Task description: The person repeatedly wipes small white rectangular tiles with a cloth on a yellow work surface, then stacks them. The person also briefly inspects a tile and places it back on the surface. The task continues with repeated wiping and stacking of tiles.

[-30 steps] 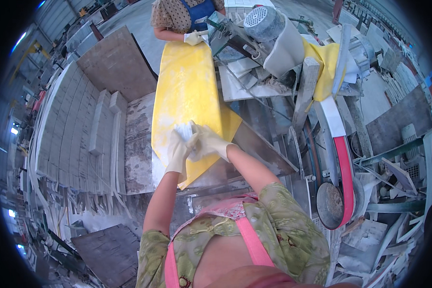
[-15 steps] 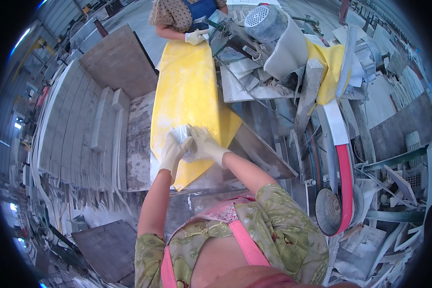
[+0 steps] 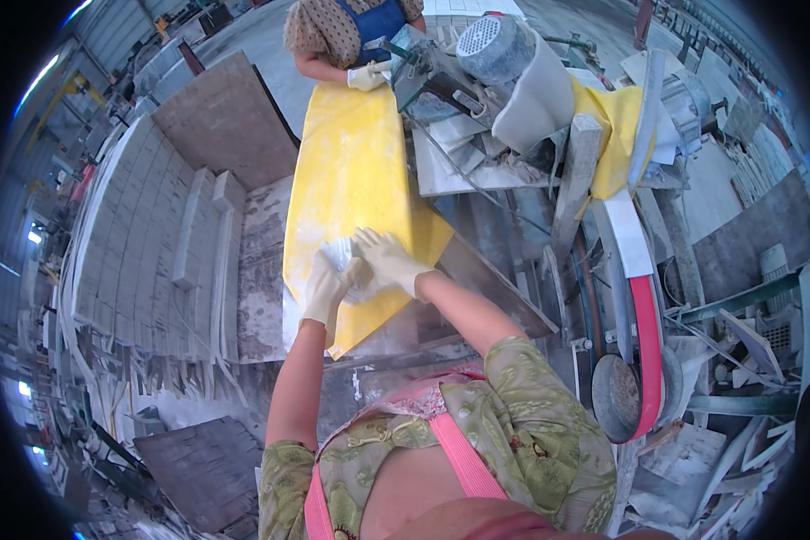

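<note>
A yellow cloth-like sheet (image 3: 346, 171) covers a long work surface in front of me. Near its close end, my gloved left hand (image 3: 324, 288) is closed around a small whitish-grey piece (image 3: 338, 253), whose exact kind I cannot make out. My gloved right hand (image 3: 389, 259) lies just right of the piece, palm down with its fingers extended over the yellow sheet. Whether its palm touches the piece is hidden. Both gloves are cream-coloured.
A co-worker's gloved hand (image 3: 366, 76) is at the sheet's far end, beside a grinding machine with a motor (image 3: 498, 45). Stacked pale stone strips (image 3: 139, 225) stand at left. To my right, a red belt (image 3: 646, 351) runs around a wheel (image 3: 616, 396); stone scraps lie beyond.
My right hand has shifted slightly right and its fingers have straightened away from the piece. My left hand keeps its hold at nearly the same spot.
</note>
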Motion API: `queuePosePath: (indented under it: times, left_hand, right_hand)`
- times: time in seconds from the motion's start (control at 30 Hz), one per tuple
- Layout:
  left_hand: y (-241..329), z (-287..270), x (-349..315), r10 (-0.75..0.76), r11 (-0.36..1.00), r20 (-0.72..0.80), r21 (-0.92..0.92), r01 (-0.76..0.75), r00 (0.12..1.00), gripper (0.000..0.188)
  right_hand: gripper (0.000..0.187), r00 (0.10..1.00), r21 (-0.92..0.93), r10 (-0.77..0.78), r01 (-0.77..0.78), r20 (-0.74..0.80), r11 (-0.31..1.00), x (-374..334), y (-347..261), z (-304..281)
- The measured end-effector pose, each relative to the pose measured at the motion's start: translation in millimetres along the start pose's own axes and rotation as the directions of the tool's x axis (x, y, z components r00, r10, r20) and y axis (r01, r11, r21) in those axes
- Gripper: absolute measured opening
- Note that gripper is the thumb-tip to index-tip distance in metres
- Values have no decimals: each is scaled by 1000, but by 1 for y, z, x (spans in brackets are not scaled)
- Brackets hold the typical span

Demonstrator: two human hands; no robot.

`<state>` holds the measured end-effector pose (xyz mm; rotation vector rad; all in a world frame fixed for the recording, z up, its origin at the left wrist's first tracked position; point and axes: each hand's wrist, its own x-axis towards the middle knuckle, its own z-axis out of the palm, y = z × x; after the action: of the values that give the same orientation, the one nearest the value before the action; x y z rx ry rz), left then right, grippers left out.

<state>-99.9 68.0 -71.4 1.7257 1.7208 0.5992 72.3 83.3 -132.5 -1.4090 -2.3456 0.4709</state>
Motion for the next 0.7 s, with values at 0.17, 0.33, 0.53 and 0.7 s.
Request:
queuePosePath:
  times: [0.17,0.33,0.53,0.7]
  left_hand:
    - [13,-4,-5,-67,997,-4,40,68,998,81]
    - [15,-4,2,-137,982,-17,128,138,990,75]
    - [-20,23,14,54,983,-290,185,1,956,85]
    - [-37,18,27,220,891,-281,448,-75,934,91]
  right_hand:
    - [118,994,6,-62,63,-85,998,-6,-7,-23]
    - [76,945,98,-58,94,-320,991,-86,15,-81]
    - [25,613,227,514,-485,-600,845,-292,111,-139]
    - [38,218,367,817,-811,-534,456,-448,145,-180]
